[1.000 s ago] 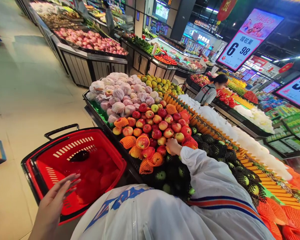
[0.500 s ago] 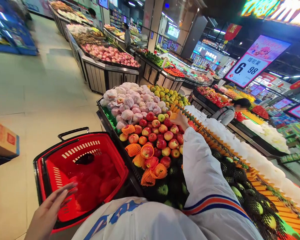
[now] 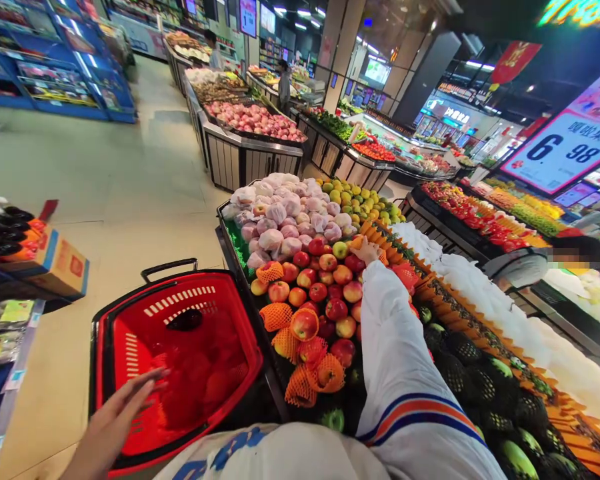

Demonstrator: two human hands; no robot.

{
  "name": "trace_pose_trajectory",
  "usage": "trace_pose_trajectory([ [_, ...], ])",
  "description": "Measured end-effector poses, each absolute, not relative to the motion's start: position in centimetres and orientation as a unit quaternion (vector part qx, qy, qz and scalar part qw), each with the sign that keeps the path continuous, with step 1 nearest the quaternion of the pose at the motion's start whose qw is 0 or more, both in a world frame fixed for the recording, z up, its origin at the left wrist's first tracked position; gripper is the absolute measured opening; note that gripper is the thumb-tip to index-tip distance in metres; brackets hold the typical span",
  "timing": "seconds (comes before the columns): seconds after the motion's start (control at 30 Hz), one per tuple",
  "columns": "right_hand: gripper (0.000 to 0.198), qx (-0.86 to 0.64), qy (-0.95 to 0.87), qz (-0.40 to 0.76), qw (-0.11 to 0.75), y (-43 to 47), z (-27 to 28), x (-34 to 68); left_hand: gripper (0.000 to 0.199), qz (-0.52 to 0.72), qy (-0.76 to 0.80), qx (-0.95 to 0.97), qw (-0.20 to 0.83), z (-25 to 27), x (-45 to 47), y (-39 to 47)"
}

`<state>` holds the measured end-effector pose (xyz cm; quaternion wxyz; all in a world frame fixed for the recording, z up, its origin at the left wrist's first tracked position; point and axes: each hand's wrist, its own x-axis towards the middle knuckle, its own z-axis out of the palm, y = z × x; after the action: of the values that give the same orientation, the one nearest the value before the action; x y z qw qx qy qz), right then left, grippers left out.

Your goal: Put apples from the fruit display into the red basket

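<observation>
R hand point(image 3: 366, 251) on far apples point(image 3: 325, 283); L hand point(image 3: 123, 413) over red basket point(image 3: 180, 347).

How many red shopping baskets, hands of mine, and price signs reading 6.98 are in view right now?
red shopping basket: 1
my hands: 2, the left hand over the basket and the right hand on the apple pile
6.98 price sign: 1
Total: 4
</observation>
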<state>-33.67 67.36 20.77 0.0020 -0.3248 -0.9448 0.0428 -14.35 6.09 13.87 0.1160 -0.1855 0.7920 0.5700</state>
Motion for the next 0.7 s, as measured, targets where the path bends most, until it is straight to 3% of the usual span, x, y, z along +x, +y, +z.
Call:
trace_pose_trajectory([
  [0.1,0.093,-0.317,-0.948,0.027,-0.005,67.1,20.0,-33.4,0.099,0.606,0.762,-0.121,0.193,14.9,-15.7,11.3],
  [0.2,0.1,-0.301,-0.953,0.006,0.0,66.1,19.0,-32.3,0.075,0.585,0.783,0.023,0.211,14.0,-15.8,16.3],
  [0.37,0.076,-0.317,-0.948,0.017,-0.013,64.6,18.4,-30.3,0.051,0.498,0.803,0.28,0.17,11.7,-15.7,25.0],
  [0.53,0.071,-0.31,-0.95,0.027,0.029,63.1,21.1,-29.0,0.072,0.338,0.872,0.345,0.072,10.9,-17.5,31.8],
  [0.63,0.074,-0.26,-0.964,0.023,0.054,61.4,24.0,-27.3,0.089,0.295,0.89,0.335,0.093,10.8,-18.9,33.0],
  [0.7,0.072,-0.172,-0.985,0.007,-0.001,60.0,25.7,-25.3,0.09,0.305,0.884,0.331,0.128,10.8,-19.5,33.0],
])
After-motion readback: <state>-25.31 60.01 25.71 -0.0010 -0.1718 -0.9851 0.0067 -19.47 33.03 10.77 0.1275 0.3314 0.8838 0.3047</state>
